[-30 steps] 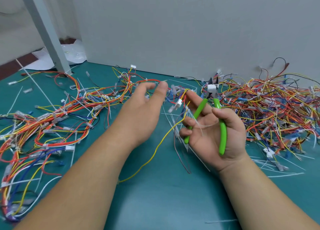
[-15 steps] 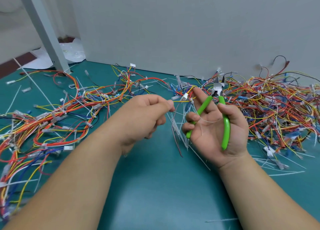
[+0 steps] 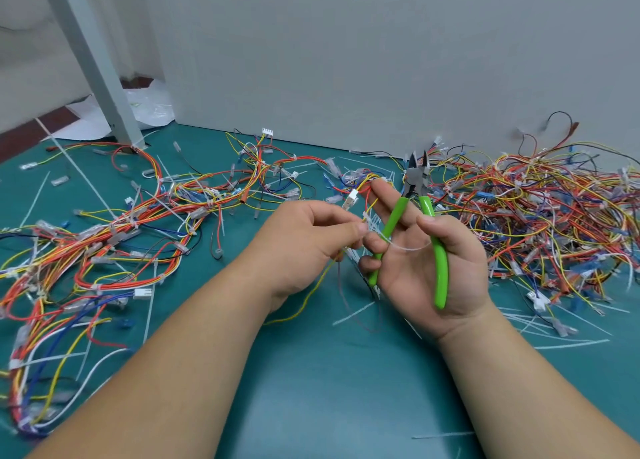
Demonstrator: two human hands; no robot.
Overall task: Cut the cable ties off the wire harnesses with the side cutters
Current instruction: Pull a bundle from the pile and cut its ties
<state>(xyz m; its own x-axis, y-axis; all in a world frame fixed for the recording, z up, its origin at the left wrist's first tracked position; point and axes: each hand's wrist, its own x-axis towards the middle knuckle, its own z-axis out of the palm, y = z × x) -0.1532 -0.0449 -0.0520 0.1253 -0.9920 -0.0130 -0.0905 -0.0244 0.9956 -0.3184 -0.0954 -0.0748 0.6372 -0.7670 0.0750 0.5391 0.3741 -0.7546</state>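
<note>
Green-handled side cutters (image 3: pixel 420 230), teal table (image 3: pixel 329 389), red, yellow, orange wire harnesses (image 3: pixel 540 213)

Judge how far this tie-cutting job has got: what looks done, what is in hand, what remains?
Done: loose cut ties litter the mat, so some have been snipped. In hand: the left hand pinches a small harness while the right hand holds the side cutters, blades open and off any tie. Left: the big tangled pile on the right probably awaits cutting.
</note>
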